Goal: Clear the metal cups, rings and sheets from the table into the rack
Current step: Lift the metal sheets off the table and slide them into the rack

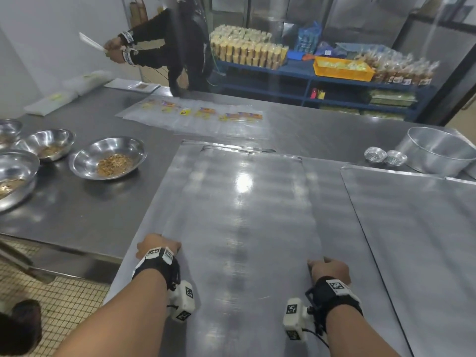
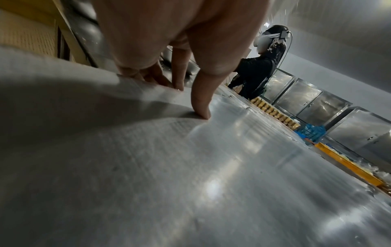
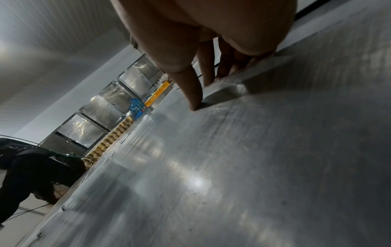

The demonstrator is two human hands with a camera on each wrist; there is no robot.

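A person stands at a steel table (image 1: 77, 217) and holds the top metal sheet (image 1: 242, 217) of a stack by its two long sides, near the edge closest to them. The left hand (image 1: 157, 245) sits at about seven o'clock in the head view, the right hand (image 1: 331, 269) at about five o'clock. The left wrist view shows the left thumb (image 2: 201, 98) pressed down on the sheet's upper face while the other fingers (image 2: 177, 73) curl over the edge; whether they reach underneath cannot be told. The right wrist view shows the same grip mirrored, with the right thumb (image 3: 190, 90) on top and the fingers (image 3: 208, 66) wrapped at the raised edge. The sheet runs from six o'clock toward twelve and lies over wider sheets beneath it, whose corners show at the far end. A second stack of sheets (image 1: 422, 243) lies just beside it at three to four o'clock. At two o'clock stand two small piles of fluted metal cups (image 1: 385, 156), touching each other, with a large round metal pan (image 1: 438, 153) just beside them. At nine to ten o'clock sit several steel bowls (image 1: 108, 157) holding brown crumbs. Clear printed bags (image 1: 203, 114) lie spread at twelve o'clock. Beyond the table another person (image 1: 180, 47) in black holds a white strip, and blue shelves (image 1: 309, 81) carry packaged food and a yellow crate (image 1: 342, 68).
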